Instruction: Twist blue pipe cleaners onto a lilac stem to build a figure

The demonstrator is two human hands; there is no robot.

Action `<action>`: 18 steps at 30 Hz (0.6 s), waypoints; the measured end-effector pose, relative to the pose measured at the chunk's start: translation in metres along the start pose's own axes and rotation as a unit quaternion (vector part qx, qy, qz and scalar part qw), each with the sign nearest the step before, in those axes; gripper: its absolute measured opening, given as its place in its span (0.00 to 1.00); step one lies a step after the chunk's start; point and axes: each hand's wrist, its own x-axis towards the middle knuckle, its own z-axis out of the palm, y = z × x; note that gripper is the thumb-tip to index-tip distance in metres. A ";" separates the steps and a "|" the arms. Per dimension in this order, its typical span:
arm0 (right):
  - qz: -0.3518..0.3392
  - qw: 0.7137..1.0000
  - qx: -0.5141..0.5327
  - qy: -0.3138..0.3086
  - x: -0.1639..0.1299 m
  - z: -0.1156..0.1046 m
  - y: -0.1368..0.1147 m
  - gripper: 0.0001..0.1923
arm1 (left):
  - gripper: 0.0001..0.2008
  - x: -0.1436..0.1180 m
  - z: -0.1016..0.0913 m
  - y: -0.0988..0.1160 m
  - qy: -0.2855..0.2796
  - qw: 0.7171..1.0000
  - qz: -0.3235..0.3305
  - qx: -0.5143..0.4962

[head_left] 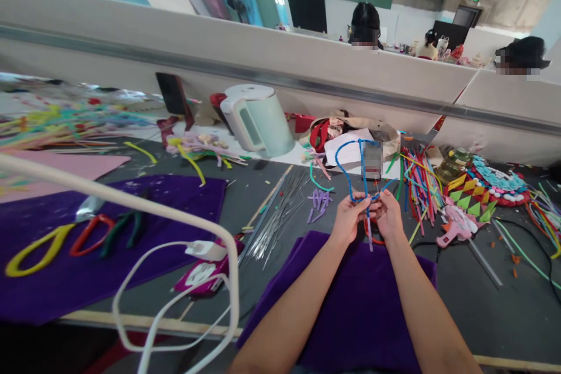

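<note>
Both of my hands meet over the purple cloth [307,304] and grip a blue pipe cleaner shape [343,170]. It has a curved loop on the left, an upright stem in the middle and a short arm slanting out to the right. Its lower stem turns pale lilac [370,239] and hangs below my fingers. My left hand [350,219] pinches the stem and the loop's lower end. My right hand [388,213] pinches the right arm, close beside the left. Behind the hands, part of a red ring-shaped handle shows.
Left of my arms lie metal wires [274,216], purple bits [319,203] and a magenta device [205,274]. A white tube [184,213] crosses the left foreground. Pliers [92,234] rest further left. A kettle [263,120] stands behind; a pink glue gun [458,225] and pipe cleaners [421,187] lie right.
</note>
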 end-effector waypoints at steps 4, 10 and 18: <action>-0.053 0.997 -0.050 0.013 0.001 -0.001 0.004 0.13 | 0.17 -0.004 0.004 0.004 0.013 0.998 0.042 0.039; -0.154 0.979 -0.131 0.014 -0.002 0.000 0.001 0.10 | 0.18 -0.011 0.009 0.005 0.009 0.992 0.079 0.098; -0.169 0.961 -0.217 -0.008 -0.004 0.000 -0.005 0.10 | 0.10 -0.014 0.006 0.003 -0.003 0.962 0.152 0.225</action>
